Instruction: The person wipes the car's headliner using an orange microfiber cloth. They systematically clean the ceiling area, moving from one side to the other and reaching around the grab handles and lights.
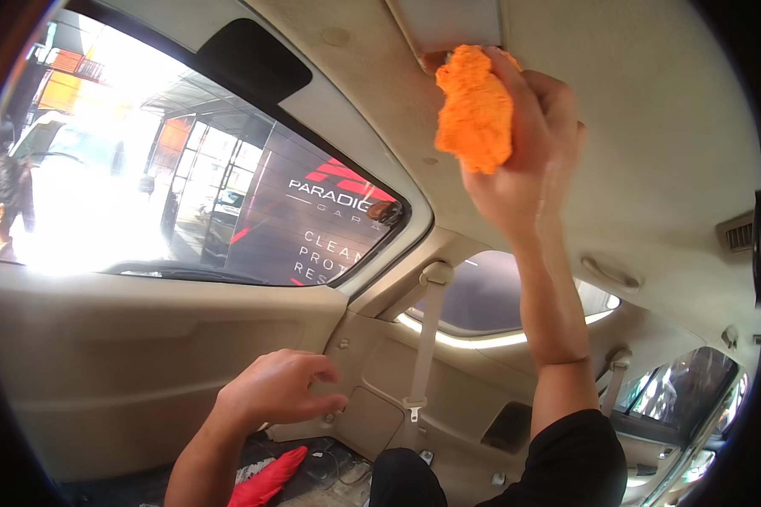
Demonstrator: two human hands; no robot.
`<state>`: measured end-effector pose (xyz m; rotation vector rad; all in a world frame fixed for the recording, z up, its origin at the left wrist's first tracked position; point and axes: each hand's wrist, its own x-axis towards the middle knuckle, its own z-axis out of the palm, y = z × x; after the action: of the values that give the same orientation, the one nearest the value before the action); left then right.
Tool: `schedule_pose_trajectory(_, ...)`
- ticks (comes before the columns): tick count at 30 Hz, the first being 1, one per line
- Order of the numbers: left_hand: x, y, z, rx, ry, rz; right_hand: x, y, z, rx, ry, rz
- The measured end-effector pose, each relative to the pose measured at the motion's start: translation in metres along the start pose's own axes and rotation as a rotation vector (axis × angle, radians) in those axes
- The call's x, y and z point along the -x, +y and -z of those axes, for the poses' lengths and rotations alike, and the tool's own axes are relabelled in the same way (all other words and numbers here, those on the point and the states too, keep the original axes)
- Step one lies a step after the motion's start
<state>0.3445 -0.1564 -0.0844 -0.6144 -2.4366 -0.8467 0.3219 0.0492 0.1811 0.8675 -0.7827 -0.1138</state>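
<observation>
Inside a vehicle, my right hand (533,152) is raised to the beige headliner (634,139), its fingers closed on a bunched orange microfiber cloth (475,114). The cloth is at the near end of a rectangular light panel (447,24) set in the headliner. Part of the cloth is hidden behind my fingers. Lower down, my left hand (285,386) hovers with curled, parted fingers and nothing in it, in front of the beige rear trim. Below it, a red cloth (269,478) lies on the dark floor.
The rear window (196,165) is at left, with a person (3,203) and a vehicle outside. A seat belt (426,336) hangs down the rear side trim. A grab handle (611,274) and an air vent (737,234) are at right. My knee (409,478) is at the bottom.
</observation>
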Motion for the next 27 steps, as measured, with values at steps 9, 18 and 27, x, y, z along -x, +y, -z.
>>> schedule_pose_trajectory(9,0.0,-0.001,0.0,0.017,0.018,0.004,0.002,0.001,0.014,0.117,-0.079,0.036)
schedule_pose_trajectory(18,0.0,0.001,0.0,-0.003,0.005,-0.038,0.007,-0.014,0.0,-0.222,-0.06,-0.152)
schedule_pose_trajectory(27,0.009,0.014,0.009,-0.012,0.013,0.031,0.007,-0.015,0.001,-0.239,0.107,-0.136)
